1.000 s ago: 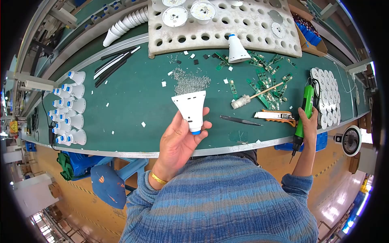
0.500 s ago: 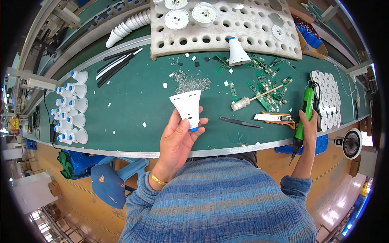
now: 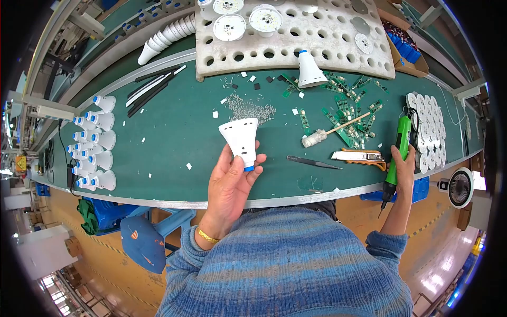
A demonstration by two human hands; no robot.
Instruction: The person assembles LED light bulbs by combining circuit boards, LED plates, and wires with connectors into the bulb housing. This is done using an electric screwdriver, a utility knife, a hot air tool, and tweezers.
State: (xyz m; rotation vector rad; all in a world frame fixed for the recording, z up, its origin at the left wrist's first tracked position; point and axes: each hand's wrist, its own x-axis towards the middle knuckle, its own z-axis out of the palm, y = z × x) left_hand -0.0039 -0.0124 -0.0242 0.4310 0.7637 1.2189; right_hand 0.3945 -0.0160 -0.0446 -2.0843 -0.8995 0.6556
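Note:
My left hand point(image 3: 230, 182) is closed around the narrow blue-capped end of a white lamp housing point(image 3: 240, 136), its wide end pointing away from me. Just beyond it lies a heap of small screws point(image 3: 248, 109) on the green bench. At the right, my right hand point(image 3: 403, 168) grips a green electric screwdriver point(image 3: 401, 142), its bit pointing down past the bench's front edge. Left of that hand lie an orange-handled utility knife point(image 3: 362, 156) and dark tweezers point(image 3: 314, 162). Several small green circuit boards point(image 3: 348, 116) are strewn behind them, with a wooden stick with a white wrapped end point(image 3: 315, 138).
White lamp housings point(image 3: 104, 138) stand in rows at the left, and round white discs point(image 3: 425, 124) at the right. A holed foam board point(image 3: 290, 39) holds LED discs along the back. Another housing point(image 3: 310, 71) stands before it. Black and white strips point(image 3: 153, 91) lie back left.
My left hand and the lamp housing have shifted very slightly left, and the housing has turned a little. The right hand still holds the screwdriver in nearly the same place.

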